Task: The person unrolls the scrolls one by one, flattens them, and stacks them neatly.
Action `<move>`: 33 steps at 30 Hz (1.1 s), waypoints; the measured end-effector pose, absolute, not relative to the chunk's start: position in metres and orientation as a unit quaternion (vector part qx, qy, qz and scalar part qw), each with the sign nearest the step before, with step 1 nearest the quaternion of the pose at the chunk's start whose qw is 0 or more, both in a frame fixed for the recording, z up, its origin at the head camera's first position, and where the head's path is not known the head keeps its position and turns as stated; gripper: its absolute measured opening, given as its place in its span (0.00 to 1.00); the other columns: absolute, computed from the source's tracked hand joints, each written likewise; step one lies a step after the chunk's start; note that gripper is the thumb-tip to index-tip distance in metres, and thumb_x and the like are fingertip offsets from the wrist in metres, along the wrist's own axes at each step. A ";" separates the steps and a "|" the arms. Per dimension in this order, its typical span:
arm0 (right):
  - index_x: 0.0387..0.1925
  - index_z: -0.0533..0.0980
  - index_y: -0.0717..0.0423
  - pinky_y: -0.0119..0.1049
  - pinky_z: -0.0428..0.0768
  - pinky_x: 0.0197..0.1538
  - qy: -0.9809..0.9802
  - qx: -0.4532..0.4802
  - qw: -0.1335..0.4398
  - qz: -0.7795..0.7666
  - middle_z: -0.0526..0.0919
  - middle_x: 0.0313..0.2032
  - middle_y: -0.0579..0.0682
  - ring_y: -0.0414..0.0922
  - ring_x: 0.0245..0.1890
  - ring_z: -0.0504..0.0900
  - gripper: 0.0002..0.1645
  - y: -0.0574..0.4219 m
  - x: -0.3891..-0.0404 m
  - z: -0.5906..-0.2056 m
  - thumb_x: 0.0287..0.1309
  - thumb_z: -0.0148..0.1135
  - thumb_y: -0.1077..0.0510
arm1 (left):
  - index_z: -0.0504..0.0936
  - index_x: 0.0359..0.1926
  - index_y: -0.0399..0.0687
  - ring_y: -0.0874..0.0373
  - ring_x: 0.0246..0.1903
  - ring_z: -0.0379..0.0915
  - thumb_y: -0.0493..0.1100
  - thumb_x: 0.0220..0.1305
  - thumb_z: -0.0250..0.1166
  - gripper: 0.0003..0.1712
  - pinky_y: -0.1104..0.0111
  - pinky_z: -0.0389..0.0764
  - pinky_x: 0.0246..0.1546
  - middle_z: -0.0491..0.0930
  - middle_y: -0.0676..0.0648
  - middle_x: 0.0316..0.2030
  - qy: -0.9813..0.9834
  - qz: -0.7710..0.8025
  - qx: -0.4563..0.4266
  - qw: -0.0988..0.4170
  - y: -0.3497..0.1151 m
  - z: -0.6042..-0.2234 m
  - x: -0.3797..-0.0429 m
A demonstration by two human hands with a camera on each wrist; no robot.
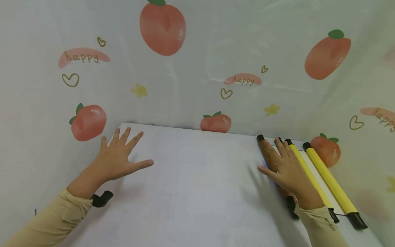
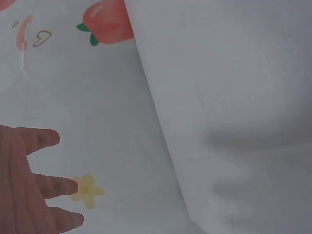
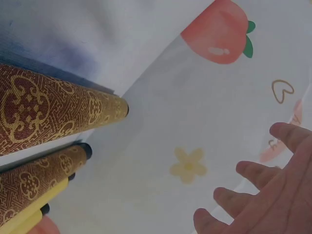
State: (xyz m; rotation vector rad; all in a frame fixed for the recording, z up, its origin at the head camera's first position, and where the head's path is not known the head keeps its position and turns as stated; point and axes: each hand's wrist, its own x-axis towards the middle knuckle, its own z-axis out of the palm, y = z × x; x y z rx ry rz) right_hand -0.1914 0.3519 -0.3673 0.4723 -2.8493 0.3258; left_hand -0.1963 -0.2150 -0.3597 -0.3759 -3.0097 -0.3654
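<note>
My left hand (image 1: 115, 159) hovers with fingers spread near the left edge of the white tabletop (image 1: 191, 178), holding nothing. In the left wrist view its fingers (image 2: 58, 185) show at the lower left. Over on the right, my right hand (image 1: 288, 171) is held above a row of rolled scrolls, fingers extended and palm down. Beneath it lies a brown-and-gold brocade scroll (image 1: 268, 156) with black ends. A second brocade scroll (image 3: 39, 183) lies beside it, mostly hidden by the hand in the head view. Two yellow rolls with black ends, one nearer (image 1: 303, 164) and one outermost (image 1: 333, 178), lie further right.
Behind and beside the table hangs a pale sheet (image 1: 191, 85) printed with red fruit, hearts and the word happy. The tabletop's back edge meets this sheet. A black piece (image 1: 103, 199) sticks out at the left sleeve's cuff.
</note>
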 end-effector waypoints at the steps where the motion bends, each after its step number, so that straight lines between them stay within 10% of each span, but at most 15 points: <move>1: 0.87 0.45 0.42 0.75 0.41 0.79 -0.974 0.161 0.117 0.110 0.41 0.84 0.67 0.72 0.84 0.36 0.59 0.352 -0.192 -0.368 0.67 0.62 0.30 | 0.50 0.86 0.59 0.21 0.81 0.31 0.89 0.58 0.54 0.67 0.18 0.32 0.68 0.43 0.29 0.84 -0.984 -0.120 -0.123 0.042 -0.215 -0.360 -0.196; 33: 0.80 0.63 0.57 0.80 0.61 0.68 -0.981 0.109 0.062 0.148 0.59 0.78 0.72 0.76 0.76 0.59 0.47 0.374 -0.182 -0.373 0.72 0.60 0.35 | 0.63 0.81 0.44 0.25 0.79 0.52 0.77 0.74 0.51 0.52 0.31 0.57 0.75 0.62 0.31 0.79 -0.962 -0.204 -0.175 0.042 -0.180 -0.383 -0.200</move>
